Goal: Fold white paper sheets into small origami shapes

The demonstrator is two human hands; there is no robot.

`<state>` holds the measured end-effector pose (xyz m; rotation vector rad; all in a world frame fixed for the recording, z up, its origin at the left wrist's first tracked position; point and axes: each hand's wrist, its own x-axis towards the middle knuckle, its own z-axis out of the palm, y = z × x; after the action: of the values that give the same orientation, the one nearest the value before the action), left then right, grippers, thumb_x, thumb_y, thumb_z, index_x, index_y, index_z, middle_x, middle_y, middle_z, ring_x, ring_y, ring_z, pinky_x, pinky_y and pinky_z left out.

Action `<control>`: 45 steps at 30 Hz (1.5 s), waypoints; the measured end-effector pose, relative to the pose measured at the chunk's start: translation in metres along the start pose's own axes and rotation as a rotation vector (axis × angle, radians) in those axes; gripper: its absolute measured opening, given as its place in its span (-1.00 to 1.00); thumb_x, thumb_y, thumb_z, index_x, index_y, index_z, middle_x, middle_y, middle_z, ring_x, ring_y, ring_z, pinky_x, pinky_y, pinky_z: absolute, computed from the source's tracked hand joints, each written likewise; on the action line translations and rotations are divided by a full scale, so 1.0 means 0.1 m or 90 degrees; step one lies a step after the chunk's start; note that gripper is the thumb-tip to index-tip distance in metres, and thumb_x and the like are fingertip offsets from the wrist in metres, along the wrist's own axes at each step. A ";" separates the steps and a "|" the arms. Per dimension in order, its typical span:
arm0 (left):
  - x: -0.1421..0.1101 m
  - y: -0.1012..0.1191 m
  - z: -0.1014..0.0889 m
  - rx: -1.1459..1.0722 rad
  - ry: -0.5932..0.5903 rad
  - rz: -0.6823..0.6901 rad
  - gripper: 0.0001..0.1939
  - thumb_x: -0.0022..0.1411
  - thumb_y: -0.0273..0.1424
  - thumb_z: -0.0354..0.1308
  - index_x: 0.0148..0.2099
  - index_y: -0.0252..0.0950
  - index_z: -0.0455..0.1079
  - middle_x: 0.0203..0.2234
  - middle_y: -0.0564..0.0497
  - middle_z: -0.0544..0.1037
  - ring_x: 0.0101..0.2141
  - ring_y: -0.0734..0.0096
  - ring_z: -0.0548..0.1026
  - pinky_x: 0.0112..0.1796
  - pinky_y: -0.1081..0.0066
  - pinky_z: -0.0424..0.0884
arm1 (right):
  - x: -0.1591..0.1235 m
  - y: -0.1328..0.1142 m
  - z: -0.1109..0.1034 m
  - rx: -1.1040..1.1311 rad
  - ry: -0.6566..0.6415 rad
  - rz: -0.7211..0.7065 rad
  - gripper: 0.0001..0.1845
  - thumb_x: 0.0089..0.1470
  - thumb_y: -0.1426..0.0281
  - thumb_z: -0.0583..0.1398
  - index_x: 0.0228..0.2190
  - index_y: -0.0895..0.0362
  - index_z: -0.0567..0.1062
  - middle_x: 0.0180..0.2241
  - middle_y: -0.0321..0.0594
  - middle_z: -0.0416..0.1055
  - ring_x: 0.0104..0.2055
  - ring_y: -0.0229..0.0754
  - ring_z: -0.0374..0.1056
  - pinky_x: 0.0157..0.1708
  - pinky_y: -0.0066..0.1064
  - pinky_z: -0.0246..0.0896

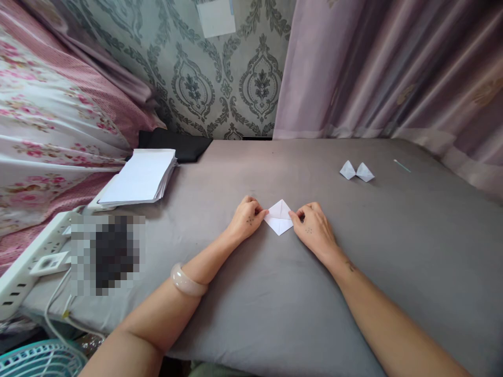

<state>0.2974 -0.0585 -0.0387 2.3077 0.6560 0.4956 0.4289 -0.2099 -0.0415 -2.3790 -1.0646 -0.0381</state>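
Observation:
A small folded square of white paper [280,219] lies in front of me on the grey cloth, turned so that its corners point up, down and to the sides. Crease lines run across its face. My left hand [248,215] pinches its left corner between thumb and curled fingers. At the right corner, my right hand [314,224] pinches the paper in the same way. Farther back to the right sits a white folded paper piece [357,172] with two pointed halves joined in the middle.
On the left are a stack of white paper [141,175], a black flat item [176,145], a white power strip [43,251] with cables, and a blurred dark patch. A thin green stick [402,166] lies at the right. A teal fan [41,361] stands below the left edge.

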 end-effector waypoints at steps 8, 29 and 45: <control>-0.02 -0.05 0.07 0.064 0.041 0.025 -0.90 0.18 -0.39 0.15 -0.35 -0.32 0.37 -0.28 -0.09 0.36 -0.22 0.27 0.37 -0.12 0.18 0.37 | 0.01 0.00 -0.01 0.011 -0.006 0.002 -0.73 0.08 0.19 0.12 -0.51 0.10 0.41 -0.27 -0.14 0.32 -0.36 -0.16 0.31 -0.35 -0.29 0.17; -0.07 0.04 -0.09 -0.091 -0.082 0.032 -0.86 0.17 -0.33 0.15 -0.36 -0.29 0.40 -0.55 0.10 0.40 -0.47 0.48 0.32 -0.39 0.47 0.25 | 0.04 0.02 -0.17 0.167 -0.098 0.036 -0.75 0.01 0.16 0.18 -0.50 0.07 0.45 -0.47 -0.25 0.44 -0.39 -0.16 0.35 -0.33 -0.34 0.17; -0.12 0.15 -0.17 -0.523 0.002 0.083 -0.67 0.05 -0.29 0.31 -0.15 -0.32 0.40 -0.40 0.03 0.46 -0.36 0.50 0.39 -0.26 0.42 0.33 | 0.02 -0.16 -0.37 0.584 -0.145 0.037 -0.62 -0.15 0.10 0.29 -0.39 0.16 0.59 -0.49 -0.24 0.51 -0.46 -0.23 0.34 -0.43 -0.39 0.22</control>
<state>0.2835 -0.0660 -0.0184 1.5694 0.2254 0.6754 0.4258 -0.2173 -0.0014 -1.5863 -0.8445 0.6203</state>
